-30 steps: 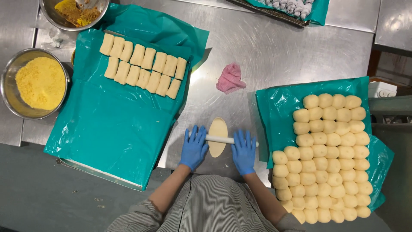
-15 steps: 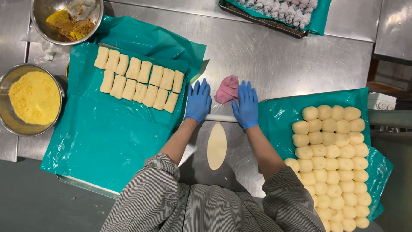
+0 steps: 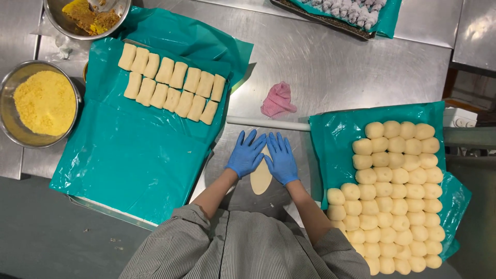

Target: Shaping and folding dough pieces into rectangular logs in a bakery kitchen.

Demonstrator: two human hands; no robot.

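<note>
Both my hands wear blue gloves and rest flat on a thin oval of pale dough (image 3: 261, 178) on the steel table. My left hand (image 3: 246, 154) covers the dough's upper left, my right hand (image 3: 281, 158) its upper right, fingers spread. A thin white rolling pin (image 3: 268, 123) lies free on the table just beyond my fingertips, touched by neither hand. Only the lower part of the dough shows between my wrists.
A teal sheet (image 3: 129, 160) on the left holds two rows of folded dough pieces (image 3: 173, 90). On the right, another teal sheet (image 3: 328, 139) carries several dough balls (image 3: 395, 186). A pink cloth (image 3: 278, 101) lies past the pin. Steel bowls of yellow crumbs (image 3: 44, 103) and filling (image 3: 88, 15) stand far left.
My hands pushed the rolling pin away over the dough, then let go of it. They have come back and now lie flat on the flattened dough.
</note>
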